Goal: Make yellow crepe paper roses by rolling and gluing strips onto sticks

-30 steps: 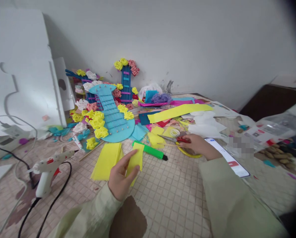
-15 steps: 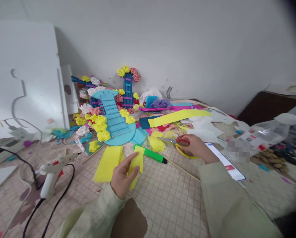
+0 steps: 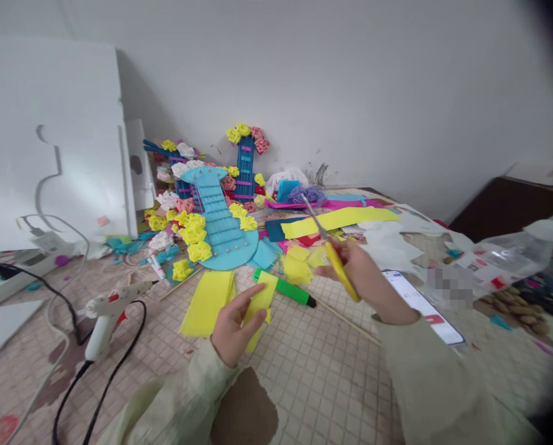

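Between thumb and fingers, my left hand [image 3: 237, 327] pinches a folded strip of yellow crepe paper [image 3: 263, 296]. My right hand [image 3: 362, 275] grips yellow-handled scissors [image 3: 334, 259], raised above the table with the blades pointing up and away, apart from the strip. A larger yellow paper stack [image 3: 206, 303] lies left of my left hand. Behind the strip rests a green highlighter [image 3: 290, 290], and small yellow paper pieces [image 3: 297, 266] lie just past it. Farther back leans a light-blue guitar-shaped board [image 3: 225, 228] with strings and yellow paper flowers [image 3: 193, 232].
A white hot glue gun [image 3: 109, 315] with a black cord lies at left by a power strip [image 3: 21, 272]. A phone [image 3: 425, 306] lies beside my right forearm. A thin wooden stick [image 3: 346, 321] crosses the middle. White foam board [image 3: 49, 136] stands against the wall.
My right hand has turned the scissors from lying sideways, low over the table, to pointing up and away. My left hand still holds the strip. The view has shifted slightly left.
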A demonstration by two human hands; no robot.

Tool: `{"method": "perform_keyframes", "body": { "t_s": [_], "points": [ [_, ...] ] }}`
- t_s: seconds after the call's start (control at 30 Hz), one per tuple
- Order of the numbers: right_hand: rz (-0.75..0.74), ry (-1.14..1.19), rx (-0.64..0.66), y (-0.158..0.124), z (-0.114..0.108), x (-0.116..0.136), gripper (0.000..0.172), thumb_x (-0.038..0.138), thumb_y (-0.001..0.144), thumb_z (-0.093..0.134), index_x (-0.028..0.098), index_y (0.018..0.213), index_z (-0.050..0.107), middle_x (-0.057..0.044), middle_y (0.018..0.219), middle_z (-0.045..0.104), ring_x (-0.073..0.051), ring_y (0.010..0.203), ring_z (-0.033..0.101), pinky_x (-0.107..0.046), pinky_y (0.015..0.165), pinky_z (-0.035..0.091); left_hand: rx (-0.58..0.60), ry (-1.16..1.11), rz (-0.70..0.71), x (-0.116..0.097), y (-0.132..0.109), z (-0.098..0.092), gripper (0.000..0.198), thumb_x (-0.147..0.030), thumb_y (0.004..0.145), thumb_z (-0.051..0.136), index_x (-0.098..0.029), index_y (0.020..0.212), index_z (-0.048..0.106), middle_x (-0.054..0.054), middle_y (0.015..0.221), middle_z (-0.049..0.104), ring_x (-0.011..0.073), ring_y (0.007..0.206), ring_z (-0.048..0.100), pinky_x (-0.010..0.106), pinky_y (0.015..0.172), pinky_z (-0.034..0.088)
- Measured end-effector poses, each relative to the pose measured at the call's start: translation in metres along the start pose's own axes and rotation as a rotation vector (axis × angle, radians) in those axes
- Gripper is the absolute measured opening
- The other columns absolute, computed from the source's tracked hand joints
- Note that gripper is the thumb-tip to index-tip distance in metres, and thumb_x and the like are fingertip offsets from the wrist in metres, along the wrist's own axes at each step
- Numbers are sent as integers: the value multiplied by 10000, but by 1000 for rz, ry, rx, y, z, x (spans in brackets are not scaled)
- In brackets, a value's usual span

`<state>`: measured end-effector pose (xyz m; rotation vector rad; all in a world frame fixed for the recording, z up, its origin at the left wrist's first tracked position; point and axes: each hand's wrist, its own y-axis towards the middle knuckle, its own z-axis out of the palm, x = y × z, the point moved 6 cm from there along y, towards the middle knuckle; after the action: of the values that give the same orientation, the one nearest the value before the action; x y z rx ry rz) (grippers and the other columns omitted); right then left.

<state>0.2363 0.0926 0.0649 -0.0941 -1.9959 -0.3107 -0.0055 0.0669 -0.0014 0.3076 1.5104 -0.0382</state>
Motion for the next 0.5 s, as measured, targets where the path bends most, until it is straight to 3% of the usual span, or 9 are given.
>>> {"method": "perform_keyframes", "body": {
  "t_s": [0.1, 0.2, 0.4, 0.5],
  "points": [
    [18, 280, 268, -12, 50, 15, 374, 355, 532, 723, 192, 775, 489, 0, 708, 603, -138, 604, 565, -238, 490, 417, 56, 14, 32, -3, 0, 2, 392, -220, 699, 630, -183, 1086, 582, 119, 1180, 572, 260, 1063, 540, 388, 896, 429],
    [75, 396, 480, -19, 81, 16, 309, 354, 597, 678, 182, 779, 497, -1, 695, 604, -103, 527, 530, -203, 421, 352, 104, 41, 46, -6, 0, 5, 388, -208, 702, 624, -181, 1087, 584, 114, 1159, 586, 247, 1057, 541, 371, 902, 422],
    [37, 246, 552, -10, 91, 4, 385, 271, 540, 735, 180, 827, 494, 20, 693, 598, -98, 552, 525, -194, 460, 349, 216, 45, 41, -12, -3, 12, 370, -191, 721, 603, -190, 1090, 580, 106, 1152, 590, 244, 1075, 524, 388, 934, 386],
    [56, 287, 536, -8, 88, 3, 374, 255, 547, 730, 179, 830, 498, 28, 695, 591, -89, 554, 519, -191, 472, 348, 242, -59, 3, -11, -2, 13, 493, -204, 726, 606, -207, 1205, 485, 111, 1176, 573, 241, 1015, 559, 381, 871, 427]
  ]
}}
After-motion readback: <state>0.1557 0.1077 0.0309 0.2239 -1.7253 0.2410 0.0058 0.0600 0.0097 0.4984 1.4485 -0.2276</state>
